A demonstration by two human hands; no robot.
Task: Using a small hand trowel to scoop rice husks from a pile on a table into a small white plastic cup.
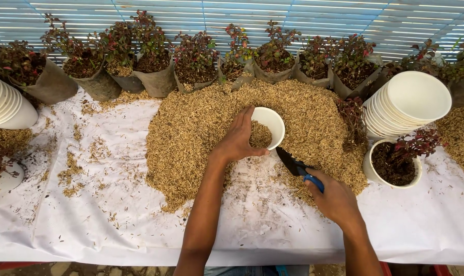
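While the left hand grips one white pot tilted on the husk pile, the right hand clasps one scoop. Two pot stacks and nine bagged plants flank a white sheet.

No packages, labels, signs or screens are in view.

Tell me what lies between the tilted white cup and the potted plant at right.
Head view: husk pile and a loose red-leaved seedling lie between white cup and potted plant.
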